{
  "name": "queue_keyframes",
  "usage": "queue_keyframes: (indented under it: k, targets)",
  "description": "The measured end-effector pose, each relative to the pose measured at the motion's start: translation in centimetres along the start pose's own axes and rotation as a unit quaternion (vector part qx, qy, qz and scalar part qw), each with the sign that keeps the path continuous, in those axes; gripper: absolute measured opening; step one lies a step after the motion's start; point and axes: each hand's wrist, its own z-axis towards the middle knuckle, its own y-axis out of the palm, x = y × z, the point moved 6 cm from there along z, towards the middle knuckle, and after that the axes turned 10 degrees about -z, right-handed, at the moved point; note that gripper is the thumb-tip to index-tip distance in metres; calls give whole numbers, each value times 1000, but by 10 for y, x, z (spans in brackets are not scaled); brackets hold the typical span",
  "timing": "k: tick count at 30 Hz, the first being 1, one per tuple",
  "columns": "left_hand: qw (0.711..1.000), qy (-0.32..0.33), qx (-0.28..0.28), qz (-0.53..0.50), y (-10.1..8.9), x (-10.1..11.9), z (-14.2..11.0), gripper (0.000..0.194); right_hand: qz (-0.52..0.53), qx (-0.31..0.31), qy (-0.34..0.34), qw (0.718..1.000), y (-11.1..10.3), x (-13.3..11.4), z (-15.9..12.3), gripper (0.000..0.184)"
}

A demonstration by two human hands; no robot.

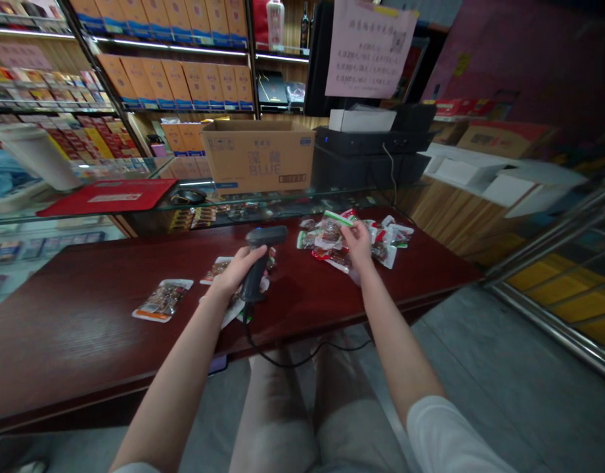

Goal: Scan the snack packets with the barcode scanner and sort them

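Your left hand (238,270) is closed around the grip of a black corded handheld barcode scanner (253,282), which hovers above the dark red wooden counter (85,315), near its middle. The scanner's handle runs roughly upright, tilted slightly, with its butt down and the cord (287,363) trailing off the counter's near edge. Its head sits on top, pointing right toward the pile of vacuum-sealed snack packets (376,240) on the counter. Your right hand (358,244) is half-closed, its fingers (349,231) pinching a green-edged packet (329,230) at that pile. A single orange-and-white packet (163,300) lies flat on the counter, left of the scanner.
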Motion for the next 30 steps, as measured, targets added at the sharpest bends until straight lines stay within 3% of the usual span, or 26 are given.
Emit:
queue_keyframes:
  k: [4, 10, 15, 20, 30]
  targets:
    - [995, 13, -80, 51, 41, 8, 15, 57, -11, 87, -30, 996, -23, 13, 5, 27]
    - [992, 6, -117, 56, 80, -5, 32, 62, -66, 104, -58, 991, -27, 17, 6, 31]
    - [994, -14, -101, 28, 83, -24, 38, 64, -68, 89, -64, 992, -25, 19, 3, 30]
    - [996, 15, -84, 11, 82, -20, 36, 63, -61, 62, -73, 994, -19, 13, -1, 27]
    - [996, 12, -93, 7, 82, -20, 31, 66, -119, 83, -61, 988, -19, 9, -5, 22]
